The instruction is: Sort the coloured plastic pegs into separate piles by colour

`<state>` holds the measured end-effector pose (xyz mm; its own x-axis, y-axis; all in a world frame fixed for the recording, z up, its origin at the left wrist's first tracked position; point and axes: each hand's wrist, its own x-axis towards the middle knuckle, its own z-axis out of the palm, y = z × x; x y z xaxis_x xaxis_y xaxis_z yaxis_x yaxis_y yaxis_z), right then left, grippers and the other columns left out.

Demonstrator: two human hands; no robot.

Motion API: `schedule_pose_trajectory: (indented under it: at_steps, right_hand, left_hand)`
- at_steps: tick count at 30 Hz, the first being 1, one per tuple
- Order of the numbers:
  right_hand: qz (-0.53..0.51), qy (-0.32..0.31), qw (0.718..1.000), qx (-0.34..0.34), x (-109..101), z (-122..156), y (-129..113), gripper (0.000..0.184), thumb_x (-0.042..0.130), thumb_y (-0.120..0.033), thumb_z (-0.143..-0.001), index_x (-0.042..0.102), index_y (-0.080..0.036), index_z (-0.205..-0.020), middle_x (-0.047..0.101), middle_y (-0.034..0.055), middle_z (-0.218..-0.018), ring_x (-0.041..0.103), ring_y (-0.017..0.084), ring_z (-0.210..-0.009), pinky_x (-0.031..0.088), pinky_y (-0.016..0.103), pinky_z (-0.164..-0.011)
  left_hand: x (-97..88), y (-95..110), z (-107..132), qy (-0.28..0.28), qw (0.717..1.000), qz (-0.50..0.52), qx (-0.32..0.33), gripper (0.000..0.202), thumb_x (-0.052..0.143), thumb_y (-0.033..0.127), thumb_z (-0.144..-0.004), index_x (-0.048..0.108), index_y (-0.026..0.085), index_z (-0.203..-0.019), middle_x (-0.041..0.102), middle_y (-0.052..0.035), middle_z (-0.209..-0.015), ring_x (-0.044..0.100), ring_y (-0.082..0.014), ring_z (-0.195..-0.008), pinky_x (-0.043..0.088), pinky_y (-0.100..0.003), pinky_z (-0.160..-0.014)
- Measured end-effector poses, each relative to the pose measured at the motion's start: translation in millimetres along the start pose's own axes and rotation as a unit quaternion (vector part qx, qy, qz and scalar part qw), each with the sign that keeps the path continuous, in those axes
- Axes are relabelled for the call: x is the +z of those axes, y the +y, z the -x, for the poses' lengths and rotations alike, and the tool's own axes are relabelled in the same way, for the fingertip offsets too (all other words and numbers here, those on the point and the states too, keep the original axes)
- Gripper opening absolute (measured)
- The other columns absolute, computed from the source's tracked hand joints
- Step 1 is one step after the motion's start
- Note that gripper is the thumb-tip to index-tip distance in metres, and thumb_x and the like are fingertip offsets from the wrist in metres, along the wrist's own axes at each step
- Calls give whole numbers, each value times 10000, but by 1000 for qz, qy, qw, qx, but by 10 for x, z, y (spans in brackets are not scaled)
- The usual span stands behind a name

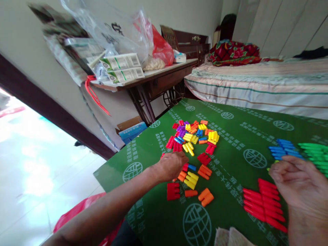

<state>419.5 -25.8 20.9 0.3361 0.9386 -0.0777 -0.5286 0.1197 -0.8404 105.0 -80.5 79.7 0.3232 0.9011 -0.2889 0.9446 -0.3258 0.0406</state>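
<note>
A heap of small coloured plastic pegs (194, 136), red, yellow, orange, blue and purple, lies on a green printed table cover (230, 136). My left hand (170, 165) reaches into the near edge of that heap, knuckles up and fingers curled down onto the pieces; what it holds is hidden. My right hand (298, 182) hovers at the right with fingers loosely bent, over a sorted row of red pegs (263, 203). Sorted rows of blue pegs (283, 149) and green pegs (315, 155) lie just beyond it. A red joined block (173, 191) and orange pieces (206, 197) lie near my left wrist.
A wooden sewing-machine table (164, 77) with boxes, plastic bags and papers stands beyond the left edge of the green cover. A bed (256, 82) with striped bedding and a floral bundle is behind. Bright floor lies at left, and a red bag (77, 210) below my left arm.
</note>
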Motion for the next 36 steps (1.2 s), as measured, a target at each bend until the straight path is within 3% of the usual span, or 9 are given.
schedule_pose_trajectory:
  at_steps: [3,7,14,19,24,27,31,36]
  right_hand:
    - [10,-22,1000,-6,3,7,-8,264,603,-388,-572,694,-157,-662,543,81,-457,469,196,-440,312,321,-416]
    - [4,-39,999,-12,-7,9,-14,260,613,-381,-589,696,-151,-676,556,85,-449,477,196,-427,316,310,-405]
    - [-18,-85,996,-24,-51,-46,20,261,609,-378,-630,683,-149,-730,586,58,-485,509,165,-431,345,267,-388]
    - [-18,-137,990,-42,-40,-58,34,303,602,-449,-702,663,-165,-791,597,22,-504,513,132,-425,365,242,-409]
    - [-29,-149,987,-43,-34,-66,33,289,591,-440,-724,657,-172,-811,615,18,-521,516,129,-424,363,232,-403]
    - [-37,-150,987,-42,-41,-79,27,277,587,-433,-727,661,-179,-808,619,16,-521,526,131,-429,360,226,-396]
    - [-6,-164,985,-45,-40,-112,55,271,609,-432,-717,669,-182,-806,636,19,-541,512,124,-400,348,225,-376]
    - [184,-146,971,-46,46,-83,144,238,699,-370,-677,688,-162,-793,626,-4,-542,473,86,-395,316,198,-359]
  left_hand:
    - [-8,23,-130,-56,997,-48,4,309,473,82,-742,590,182,-1010,608,-97,-1015,610,-223,-876,497,-311,-696]
    - [34,-15,-211,-72,995,-66,9,263,485,123,-751,603,167,-981,606,-111,-1012,616,-224,-823,488,-302,-645]
    - [-127,-41,-231,-17,998,2,56,187,517,193,-756,587,171,-928,609,-71,-958,580,-197,-875,457,-276,-725]
    - [-221,291,-453,0,990,40,139,180,568,233,-748,580,181,-919,600,-60,-950,583,-197,-845,454,-275,-680]
    - [-187,813,-817,-20,976,34,213,122,559,230,-749,568,173,-856,596,-55,-936,593,-195,-820,456,-273,-644]
    - [-165,1012,-978,-21,972,32,232,122,544,239,-756,557,171,-857,590,-54,-938,593,-198,-818,444,-269,-612]
    - [-158,1030,-1044,17,970,58,237,139,543,256,-754,547,177,-869,575,-43,-905,572,-169,-753,424,-252,-589]
    - [-179,909,-1008,96,968,99,209,93,522,217,-755,541,166,-829,549,-36,-849,532,-132,-700,406,-240,-610]
